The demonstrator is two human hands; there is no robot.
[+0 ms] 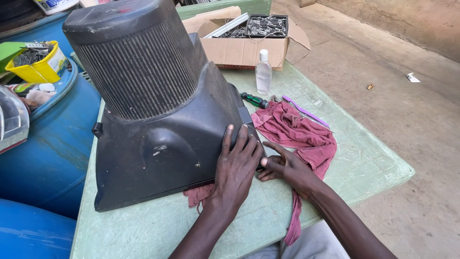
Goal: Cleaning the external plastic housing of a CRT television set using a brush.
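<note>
table (373,168) (pale green) | red cloth (302,132) | black monitor housing (158,129) | cardboard box (239,50) | clear bottle (263,72) | screwdriver (254,100)

Soft, even daylight fills the scene, bright but without hard glare; shadows under the black casing (158,120) are faint; the focus is sharp in the centre; straight lines bend slightly at the edges.

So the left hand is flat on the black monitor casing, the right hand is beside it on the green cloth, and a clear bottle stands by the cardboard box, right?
Not quite: the head view shows the cloth is dark red, not green. The rest holds: the left hand lies flat on the black monitor casing, the right hand is beside it on the cloth, and the clear bottle stands by the cardboard box.
</note>
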